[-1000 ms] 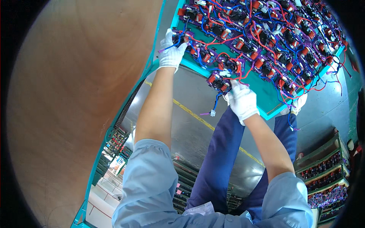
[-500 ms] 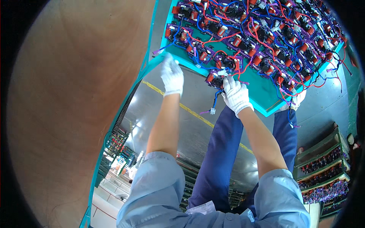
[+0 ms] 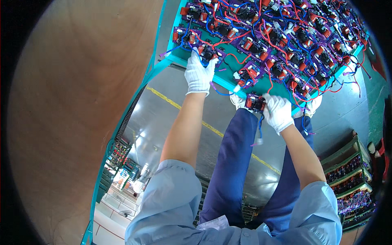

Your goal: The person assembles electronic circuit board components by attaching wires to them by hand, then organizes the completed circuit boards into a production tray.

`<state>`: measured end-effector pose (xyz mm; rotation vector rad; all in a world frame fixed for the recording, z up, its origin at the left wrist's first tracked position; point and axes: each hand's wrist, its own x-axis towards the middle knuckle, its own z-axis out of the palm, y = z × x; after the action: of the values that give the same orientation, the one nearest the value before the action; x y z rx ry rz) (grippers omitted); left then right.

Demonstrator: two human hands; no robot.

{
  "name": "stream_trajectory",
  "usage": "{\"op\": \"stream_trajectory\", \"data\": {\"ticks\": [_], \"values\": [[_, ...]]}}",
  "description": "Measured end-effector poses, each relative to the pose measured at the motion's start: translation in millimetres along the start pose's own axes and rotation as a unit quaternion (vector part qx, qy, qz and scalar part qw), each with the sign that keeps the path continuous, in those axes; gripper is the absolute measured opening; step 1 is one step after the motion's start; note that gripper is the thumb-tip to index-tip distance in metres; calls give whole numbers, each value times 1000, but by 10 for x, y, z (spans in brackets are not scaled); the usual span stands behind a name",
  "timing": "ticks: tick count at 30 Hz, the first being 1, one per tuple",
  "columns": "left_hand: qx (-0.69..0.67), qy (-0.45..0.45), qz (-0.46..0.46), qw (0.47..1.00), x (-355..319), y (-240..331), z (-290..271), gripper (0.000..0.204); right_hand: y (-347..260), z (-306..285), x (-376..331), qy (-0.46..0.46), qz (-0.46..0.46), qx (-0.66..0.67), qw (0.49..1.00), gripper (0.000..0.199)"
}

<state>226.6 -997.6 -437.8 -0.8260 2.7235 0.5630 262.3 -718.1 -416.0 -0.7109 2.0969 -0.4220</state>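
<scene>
In white knitted gloves, both my hands are at the near edge of a teal tray (image 3: 278, 90) packed with wired circuit boards. My right hand (image 3: 278, 112) grips the side of a small circuit board (image 3: 255, 102) with red and black parts. That board is just off the tray's near edge, and a blue lead with a white plug (image 3: 259, 141) dangles below it. Further left, my left hand (image 3: 199, 76) has its thumb and fingers around another purple circuit board (image 3: 210, 53) by the tray's edge. The glove hides part of its near side.
A large brown surface with a teal edge (image 3: 85, 102) fills the left. Shelves (image 3: 351, 179) of similar boards stand at lower right. Loose red and blue wires (image 3: 265, 36) tangle across the tray. Below is a grey floor with a yellow line (image 3: 212, 129).
My right hand has moved right and nearer to me, carrying its board. My left hand has gone from the tray's left corner to the right, onto a board.
</scene>
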Motion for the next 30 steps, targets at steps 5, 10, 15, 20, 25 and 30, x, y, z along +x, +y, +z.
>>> {"op": "stream_trajectory", "data": {"ticks": [5, 10, 15, 20, 25, 30], "values": [[38, 59, 136, 988, -72, -91, 39, 62, -224, -346, 463, 204, 16, 44, 978, 65], [-244, -23, 87, 965, 150, -333, -124, 42, -330, -212, 720, 208, 29, -19, 978, 49], [-255, 9, -164, 953, 270, 368, -426, 46, -44, -134, 605, 196, 15, -39, 980, 31], [37, 71, 95, 992, 622, -119, -196, 68, -202, -291, 531, 101, 50, -80, 990, 46], [41, 94, 77, 992, 520, -103, -163, 71, -121, -213, 540, 130, 38, -66, 989, 45], [119, 40, 50, 991, 686, -168, -141, 71, -114, -248, 542, 130, 23, -44, 990, 47]]}}
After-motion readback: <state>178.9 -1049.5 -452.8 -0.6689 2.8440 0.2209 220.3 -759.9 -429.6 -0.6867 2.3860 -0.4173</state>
